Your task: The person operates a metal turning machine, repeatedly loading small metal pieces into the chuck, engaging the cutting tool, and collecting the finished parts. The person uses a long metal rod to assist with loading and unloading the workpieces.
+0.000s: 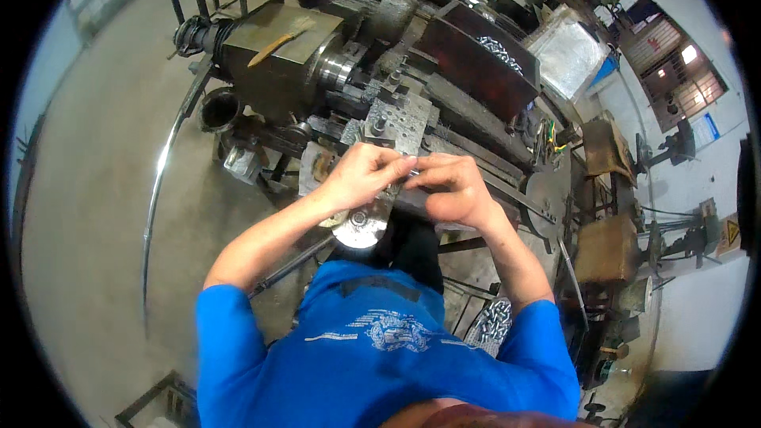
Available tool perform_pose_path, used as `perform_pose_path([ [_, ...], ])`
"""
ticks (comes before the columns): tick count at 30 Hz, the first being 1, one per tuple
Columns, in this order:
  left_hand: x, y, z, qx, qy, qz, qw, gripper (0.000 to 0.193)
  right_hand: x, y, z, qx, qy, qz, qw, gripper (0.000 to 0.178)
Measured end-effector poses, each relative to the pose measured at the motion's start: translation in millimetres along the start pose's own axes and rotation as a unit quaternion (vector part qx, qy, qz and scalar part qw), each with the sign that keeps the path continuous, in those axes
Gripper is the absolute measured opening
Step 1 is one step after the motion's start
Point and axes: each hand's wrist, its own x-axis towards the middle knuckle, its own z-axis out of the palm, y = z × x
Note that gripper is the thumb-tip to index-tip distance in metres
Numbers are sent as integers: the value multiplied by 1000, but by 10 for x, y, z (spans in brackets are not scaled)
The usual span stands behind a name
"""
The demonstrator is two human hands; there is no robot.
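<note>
My left hand (358,177) and my right hand (458,192) meet over the front of a lathe. Their fingertips are pinched together around a small shiny metal piece (413,173), mostly covered by the fingers, so its exact kind is unclear. Just beyond them lies the lathe's flat slide plate (406,120), dotted with holes and carrying an upright bolt (380,124). Below my left wrist is a round metal handwheel (361,233). The bright cylindrical spindle end (336,71) sticks out of the headstock (273,83), ahead and to the left.
A wooden-handled brush (273,49) rests on the headstock. A dark red metal box (468,71) behind the slide holds several small shiny parts (501,54). More metal parts (493,322) sit low by my right elbow. A long metal bar (162,162) extends at left above the floor.
</note>
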Motion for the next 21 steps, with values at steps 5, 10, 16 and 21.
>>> perform_pose_path([
  [5,-144,1,-345,-32,102,-20,994,45,568,-194,114,-52,-51,-36,997,34],
  [10,-281,-94,-800,4,79,-65,995,34,1030,101,165,-45,-70,-85,993,26],
  [16,-1108,-148,-2034,180,375,-62,907,24,1663,850,20,-354,-87,114,924,24],
  [21,-2291,-383,-2652,501,381,-210,748,34,1935,1005,187,-427,-146,159,878,22],
])
